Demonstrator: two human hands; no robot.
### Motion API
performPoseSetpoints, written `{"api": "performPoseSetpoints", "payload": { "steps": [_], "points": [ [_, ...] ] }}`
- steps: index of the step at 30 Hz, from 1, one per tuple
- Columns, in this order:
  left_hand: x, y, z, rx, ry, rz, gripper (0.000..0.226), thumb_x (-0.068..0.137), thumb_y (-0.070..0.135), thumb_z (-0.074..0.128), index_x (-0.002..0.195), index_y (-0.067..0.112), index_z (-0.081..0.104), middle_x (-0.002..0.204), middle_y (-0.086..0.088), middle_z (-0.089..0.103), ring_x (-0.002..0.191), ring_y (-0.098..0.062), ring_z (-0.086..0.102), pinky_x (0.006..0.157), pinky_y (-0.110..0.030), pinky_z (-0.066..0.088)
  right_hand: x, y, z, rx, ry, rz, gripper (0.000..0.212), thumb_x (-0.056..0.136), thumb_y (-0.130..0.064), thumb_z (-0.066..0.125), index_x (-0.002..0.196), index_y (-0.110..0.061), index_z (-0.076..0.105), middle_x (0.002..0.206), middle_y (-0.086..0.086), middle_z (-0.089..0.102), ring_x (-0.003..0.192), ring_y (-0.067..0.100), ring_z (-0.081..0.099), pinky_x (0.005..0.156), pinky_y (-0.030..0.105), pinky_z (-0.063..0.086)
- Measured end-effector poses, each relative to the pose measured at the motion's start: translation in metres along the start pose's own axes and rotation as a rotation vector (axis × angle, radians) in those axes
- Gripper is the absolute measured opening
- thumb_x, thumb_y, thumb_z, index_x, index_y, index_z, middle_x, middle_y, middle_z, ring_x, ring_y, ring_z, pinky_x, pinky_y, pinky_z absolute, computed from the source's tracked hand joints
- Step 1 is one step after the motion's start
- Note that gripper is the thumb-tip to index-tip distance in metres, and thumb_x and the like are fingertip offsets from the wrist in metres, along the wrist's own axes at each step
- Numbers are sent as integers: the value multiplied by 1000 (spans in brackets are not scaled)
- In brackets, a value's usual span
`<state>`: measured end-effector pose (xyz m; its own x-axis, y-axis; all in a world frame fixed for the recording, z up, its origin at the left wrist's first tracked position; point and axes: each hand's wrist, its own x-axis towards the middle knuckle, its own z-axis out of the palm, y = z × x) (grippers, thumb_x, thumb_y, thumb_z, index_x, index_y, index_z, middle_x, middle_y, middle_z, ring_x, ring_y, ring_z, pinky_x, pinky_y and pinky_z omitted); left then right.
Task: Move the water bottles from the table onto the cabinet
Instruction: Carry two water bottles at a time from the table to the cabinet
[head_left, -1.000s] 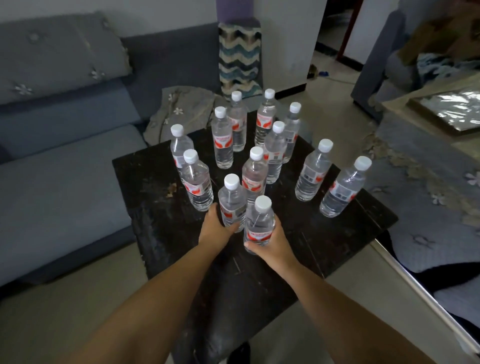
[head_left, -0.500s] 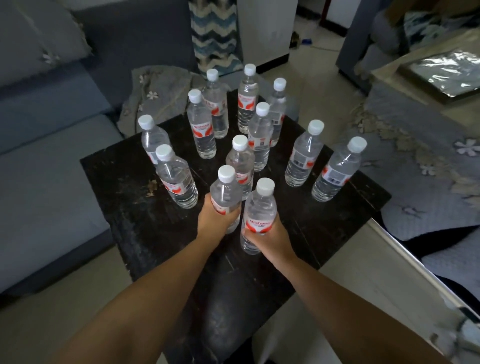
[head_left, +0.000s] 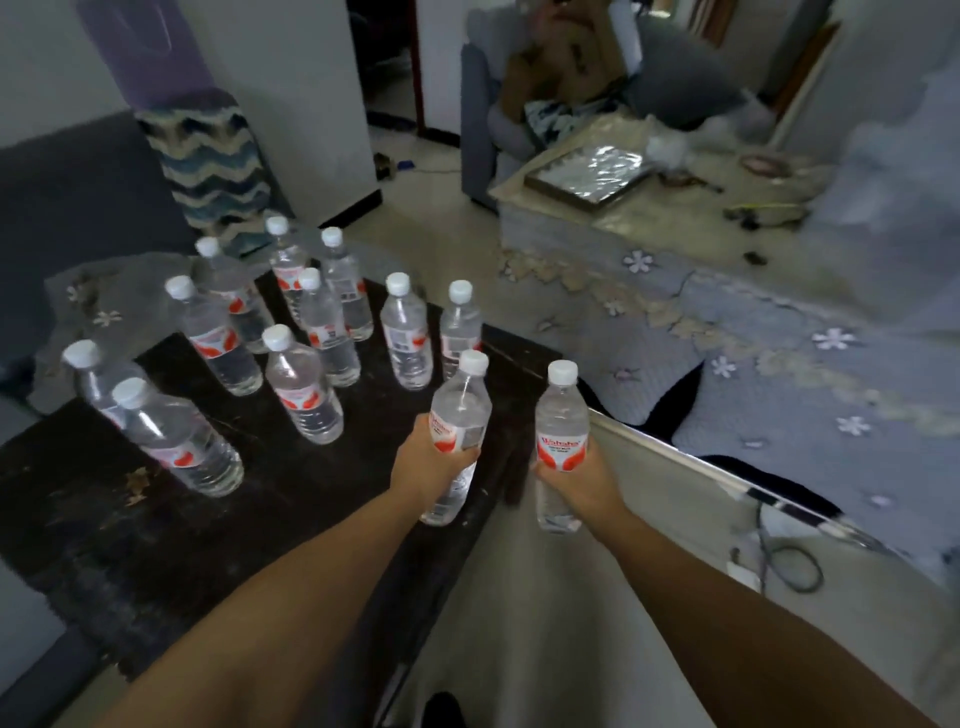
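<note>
My left hand (head_left: 432, 473) grips a clear water bottle (head_left: 460, 410) with a white cap and red label, lifted above the right edge of the black table (head_left: 104, 530). My right hand (head_left: 579, 480) grips a second such bottle (head_left: 561, 415), held upright over the floor to the right of the table. Several more water bottles (head_left: 301, 384) stand upright on the table, spread from the near left to the far end. No cabinet is plainly identifiable in the head view.
A grey sofa (head_left: 67, 208) runs behind the table at left. A surface covered by a blue flowered cloth (head_left: 779, 353) lies to the right, with a flat foil-covered frame (head_left: 589, 174) beyond. A cable (head_left: 789, 561) lies on the pale floor at right.
Both hands have lifted their bottles off the table and carried them to the right. The view has swung right, and the table now sits at the left.
</note>
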<state>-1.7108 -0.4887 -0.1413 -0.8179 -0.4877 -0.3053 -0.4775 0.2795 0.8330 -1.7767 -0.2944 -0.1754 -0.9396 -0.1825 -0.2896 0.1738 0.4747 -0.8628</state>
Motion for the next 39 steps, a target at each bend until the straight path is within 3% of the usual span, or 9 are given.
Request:
{"api": "performPoseSetpoints", "payload": {
  "steps": [3, 5, 14, 17, 21, 25, 30, 35, 39],
  "points": [
    [-20, 26, 45, 29, -111, 59, 60, 74, 29, 79, 124, 16, 48, 115, -3, 65, 105, -22, 63, 95, -39, 51, -22, 20, -58, 38, 121, 15, 47, 74, -16, 81, 115, -10, 59, 106, 5, 68, 95, 20, 66, 78, 26, 49],
    [-37, 43, 77, 48, -174, 98, 59, 74, 28, 79, 123, 16, 49, 115, -3, 65, 101, -20, 63, 90, -33, 49, -41, 37, -94, 53, 186, 33, 48, 73, -15, 81, 114, -10, 57, 103, 3, 67, 90, 18, 64, 75, 22, 47],
    [-121, 109, 234, 97, -497, 296, 48, 74, 19, 80, 114, 18, 54, 105, 1, 63, 95, -18, 61, 85, -30, 48, -144, 135, -241, 84, 476, 179, 52, 71, -25, 82, 115, -14, 56, 105, -1, 66, 98, 17, 65, 92, 35, 53],
    [-147, 122, 283, 168, -596, 357, 56, 63, 32, 82, 111, 19, 57, 101, 2, 67, 93, -21, 65, 82, -32, 52, -187, 162, -276, 119, 608, 246, 60, 71, -34, 82, 120, -18, 52, 109, -3, 64, 102, 20, 63, 93, 35, 51],
    [-181, 132, 345, 291, -765, 457, 66, 43, 52, 71, 103, 26, 62, 93, 3, 73, 83, -15, 69, 67, -24, 49, -247, 199, -310, 178, 826, 378, 65, 63, -36, 84, 117, -16, 56, 107, 1, 67, 100, 23, 66, 92, 40, 54],
    [-243, 143, 386, 379, -978, 617, 55, 56, 40, 78, 105, 22, 61, 89, 1, 72, 79, -17, 68, 71, -26, 50, -322, 224, -315, 263, 1079, 516, 63, 65, -35, 84, 117, -15, 54, 106, 0, 66, 98, 21, 65, 85, 32, 51],
    [-328, 135, 401, 457, -1235, 766, 56, 69, 33, 81, 117, 19, 55, 105, -2, 67, 97, -26, 64, 83, -33, 49, -423, 235, -285, 371, 1349, 654, 62, 70, -32, 83, 119, -15, 48, 102, -3, 60, 93, 17, 59, 80, 30, 46],
    [-415, 101, 390, 560, -1464, 863, 50, 73, 33, 79, 116, 21, 56, 101, 3, 65, 87, -17, 59, 78, -28, 45, -521, 234, -225, 459, 1554, 751, 67, 62, -36, 84, 117, -18, 52, 103, 1, 68, 96, 21, 67, 85, 38, 56],
    [-485, 66, 370, 654, -1625, 936, 46, 73, 29, 80, 113, 20, 58, 99, 3, 65, 78, -13, 58, 71, -25, 43, -590, 225, -168, 548, 1743, 808, 62, 71, -23, 83, 121, -14, 49, 108, 5, 65, 100, 23, 64, 83, 35, 51]
  ]
}}
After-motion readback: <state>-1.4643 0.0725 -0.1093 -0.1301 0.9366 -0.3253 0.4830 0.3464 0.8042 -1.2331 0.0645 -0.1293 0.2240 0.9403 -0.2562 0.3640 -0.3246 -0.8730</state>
